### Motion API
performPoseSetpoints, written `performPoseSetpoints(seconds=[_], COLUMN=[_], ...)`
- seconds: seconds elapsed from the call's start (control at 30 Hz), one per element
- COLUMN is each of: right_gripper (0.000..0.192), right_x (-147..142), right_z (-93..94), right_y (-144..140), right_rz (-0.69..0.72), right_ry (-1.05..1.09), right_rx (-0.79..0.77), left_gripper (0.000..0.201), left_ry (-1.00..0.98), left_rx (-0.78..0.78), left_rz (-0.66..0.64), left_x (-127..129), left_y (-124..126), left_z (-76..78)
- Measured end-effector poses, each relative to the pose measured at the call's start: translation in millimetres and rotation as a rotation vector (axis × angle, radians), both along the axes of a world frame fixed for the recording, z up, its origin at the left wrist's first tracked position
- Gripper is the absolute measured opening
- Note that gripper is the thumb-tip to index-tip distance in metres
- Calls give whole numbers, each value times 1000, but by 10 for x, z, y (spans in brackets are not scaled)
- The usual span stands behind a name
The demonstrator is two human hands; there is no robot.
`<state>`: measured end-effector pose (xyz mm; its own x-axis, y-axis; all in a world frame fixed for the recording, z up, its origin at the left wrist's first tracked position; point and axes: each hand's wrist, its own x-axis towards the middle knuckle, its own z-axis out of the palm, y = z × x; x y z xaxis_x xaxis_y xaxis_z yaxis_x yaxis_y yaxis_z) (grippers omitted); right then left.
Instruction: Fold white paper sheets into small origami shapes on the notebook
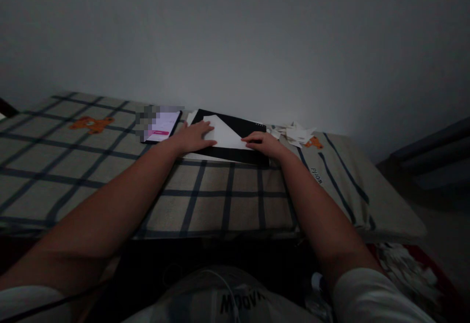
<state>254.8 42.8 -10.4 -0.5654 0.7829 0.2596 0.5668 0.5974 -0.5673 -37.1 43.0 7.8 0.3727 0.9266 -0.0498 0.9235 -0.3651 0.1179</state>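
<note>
A folded sheet of white paper (224, 134), tapering to a point at its right, lies on a flat black board or folder (243, 126). My left hand (194, 137) rests at the paper's left edge with thumb and fingers spread. At the pointed right end, my right hand (263, 143) has its fingers closed together on the paper's tip. More white sheets show at the left edge of the black board, partly covered by it and by my left hand.
A tablet or phone (161, 126) with a lit screen lies left of my left hand. White paper scraps (293, 133) are heaped right of the board. A checked cloth (213, 196) covers the table, which stands against a grey wall (235, 44).
</note>
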Motion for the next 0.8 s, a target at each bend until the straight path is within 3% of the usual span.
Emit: performPoseSetpoints(seconds=[0.4,0.6,0.8], right_gripper=[25,41,39], right_x=[17,15,19], right_z=[16,-6,-18], right_y=[-18,-13,4], right_rz=[14,-47,-55], right_ry=[48,95,50], right_rx=[-50,-180,-133], left_gripper=[69,69,69], left_ry=[23,25,10], left_rx=[-1,-2,-11], left_rz=[4,-1,5], left_x=[-3,-3,-1], left_y=[15,11,2], left_z=[-7,-3,-5])
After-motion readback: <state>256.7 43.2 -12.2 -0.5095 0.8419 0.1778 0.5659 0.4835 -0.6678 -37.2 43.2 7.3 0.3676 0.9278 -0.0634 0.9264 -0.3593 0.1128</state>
